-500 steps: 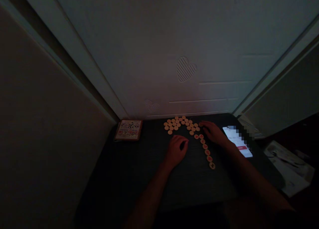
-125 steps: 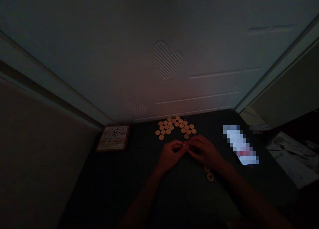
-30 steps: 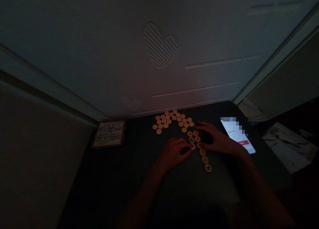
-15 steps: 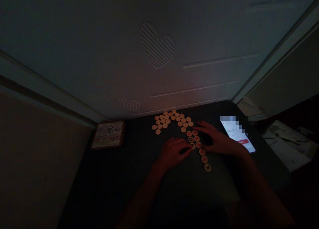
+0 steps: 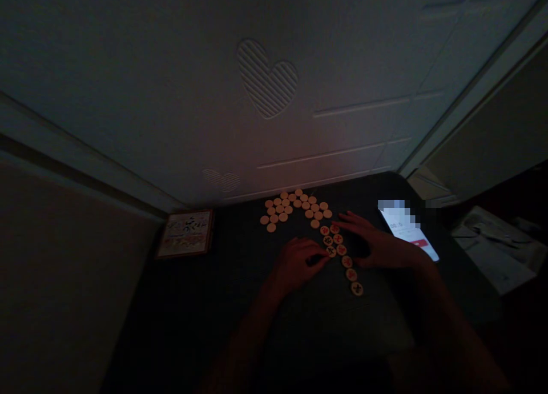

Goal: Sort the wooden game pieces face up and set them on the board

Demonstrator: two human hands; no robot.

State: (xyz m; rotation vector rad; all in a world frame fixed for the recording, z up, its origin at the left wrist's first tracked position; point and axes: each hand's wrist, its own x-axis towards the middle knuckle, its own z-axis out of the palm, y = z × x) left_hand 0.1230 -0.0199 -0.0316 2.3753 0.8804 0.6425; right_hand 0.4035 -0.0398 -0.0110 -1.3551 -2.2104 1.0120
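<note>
Round Chinese chess pieces lie flat on the dark table [image 5: 240, 302]. My left hand [image 5: 298, 262] is curled, thumb and forefinger together on the left edge of a dark-marked Chinese chess piece [image 5: 331, 251]. To the right of the two short rows, my right hand [image 5: 372, 240] has its thumb and fingers spread. Its fingertips reach a red-marked piece [image 5: 335, 228], and the thumb is close to another red-marked piece [image 5: 341, 249]. From there a line of pieces runs toward me, ending in a dark-marked piece [image 5: 357, 289].
Blank-faced pieces [image 5: 283, 217] form an arch near the wall [image 5: 171, 97], which has raised hearts. A flat box with a printed lid [image 5: 186, 232] sits at the left. On the right lies a lit phone [image 5: 411, 234]; beyond the table edge is a white object [image 5: 496, 251].
My right thumb has drawn back slightly from the red-marked pieces, while its fingertips stay near the upper one. My left hand and the pieces look almost unchanged.
</note>
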